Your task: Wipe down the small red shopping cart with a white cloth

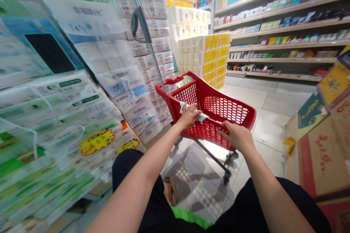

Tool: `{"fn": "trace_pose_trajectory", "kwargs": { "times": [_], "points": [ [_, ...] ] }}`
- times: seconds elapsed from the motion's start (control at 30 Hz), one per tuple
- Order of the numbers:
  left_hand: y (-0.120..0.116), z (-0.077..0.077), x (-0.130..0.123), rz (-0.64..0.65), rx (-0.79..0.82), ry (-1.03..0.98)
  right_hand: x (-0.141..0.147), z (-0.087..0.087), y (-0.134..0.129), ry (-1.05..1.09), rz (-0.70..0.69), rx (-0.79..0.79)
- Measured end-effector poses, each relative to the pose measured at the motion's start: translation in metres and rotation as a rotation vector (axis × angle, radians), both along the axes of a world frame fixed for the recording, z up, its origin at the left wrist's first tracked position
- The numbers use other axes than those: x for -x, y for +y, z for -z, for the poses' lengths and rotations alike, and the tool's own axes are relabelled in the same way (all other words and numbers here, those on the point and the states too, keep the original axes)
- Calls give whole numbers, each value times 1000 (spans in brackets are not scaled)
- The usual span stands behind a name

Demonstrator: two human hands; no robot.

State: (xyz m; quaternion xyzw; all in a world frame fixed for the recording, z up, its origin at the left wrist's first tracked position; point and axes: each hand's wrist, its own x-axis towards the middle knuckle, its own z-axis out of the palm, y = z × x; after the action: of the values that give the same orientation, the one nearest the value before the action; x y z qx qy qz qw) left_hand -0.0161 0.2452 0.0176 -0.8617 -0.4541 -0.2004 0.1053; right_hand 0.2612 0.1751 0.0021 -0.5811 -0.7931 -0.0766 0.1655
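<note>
A small red plastic shopping cart [204, 131] stands before me, its side rim toward my body. On that rim lies a white cloth [202, 117], and my left hand [189, 117] is closed over it, pressing it to the edge. Part of the cloth sticks out on both sides of the fingers. Farther right along the same rim, my right hand [238, 136] grips the cart, thumb toward the rim's top and fingers bent over the side. A metal pole [157, 63] with a grey loop handle [140, 25] rises from the cart's left end. No goods show in the basket.
Stacked packs of tissue paper [115, 80] rise close on the left, with a dangling white cable [35, 138]. Cardboard boxes [314, 149] stand close on the right. Shelves [273, 43] of small packages line the back. Beneath me shows a green seat edge [191, 216].
</note>
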Motion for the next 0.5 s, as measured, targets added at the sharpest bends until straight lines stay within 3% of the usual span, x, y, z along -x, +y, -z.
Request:
{"fn": "trace_pose_trajectory", "kwargs": {
  "times": [0.13, 0.23, 0.37, 0.5],
  "points": [
    [16, -3, 4, -7, 12, 12, -29, 9, 3, -24, -93, -42],
    [26, 2, -2, -42, -11, -5, -33, 16, 6, -23, -116, -96],
    [25, 10, -27, -37, 0, -13, -22, 22, 12, -32, -68, -153],
    [6, 17, -62, 5, 35, -34, -13, 24, 15, -24, -54, -166]
  ]
}}
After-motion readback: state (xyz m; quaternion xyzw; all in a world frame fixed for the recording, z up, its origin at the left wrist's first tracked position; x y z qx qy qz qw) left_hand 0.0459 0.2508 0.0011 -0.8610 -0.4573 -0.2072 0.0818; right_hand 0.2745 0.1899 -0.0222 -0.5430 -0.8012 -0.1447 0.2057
